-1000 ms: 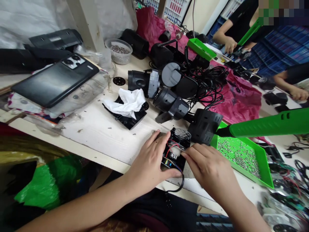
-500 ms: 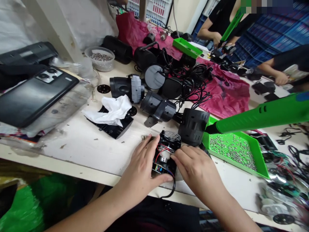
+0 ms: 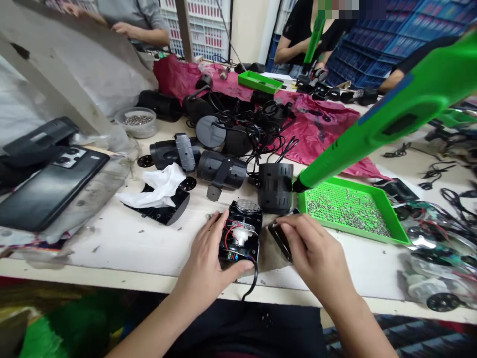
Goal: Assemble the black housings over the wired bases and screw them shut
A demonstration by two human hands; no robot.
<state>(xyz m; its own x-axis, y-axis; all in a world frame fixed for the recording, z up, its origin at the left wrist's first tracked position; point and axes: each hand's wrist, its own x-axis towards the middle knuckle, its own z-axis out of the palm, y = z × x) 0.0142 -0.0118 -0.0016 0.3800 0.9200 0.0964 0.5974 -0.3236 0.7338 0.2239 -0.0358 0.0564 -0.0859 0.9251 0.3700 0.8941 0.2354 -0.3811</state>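
Observation:
My left hand (image 3: 206, 256) grips an open black lamp housing (image 3: 224, 243) on the table, fingers along its left side and thumb across its near end. Inside show a white round part (image 3: 241, 235), red wires and a small circuit board; a black cable (image 3: 255, 283) curves out at the near end. To its right, my right hand (image 3: 316, 246) is closed on the upper edge of a black cover piece (image 3: 280, 239) with a shiny rim, tilted and apart from the housing. Its far side is hidden by my fingers.
A green electric screwdriver (image 3: 357, 144) slants over a green tray (image 3: 400, 236) of screws. Black cylindrical housings (image 3: 276, 186) and cables stand behind. At left lie a phone (image 3: 52, 184) and a black shell under white tissue (image 3: 164, 181). Co-workers (image 3: 309, 35) are across the table.
My right hand has moved right, off the lamp housing, and now holds the black cover piece. My left hand stays on the housing. The view has shifted, and the screwdriver hangs at a steeper slant.

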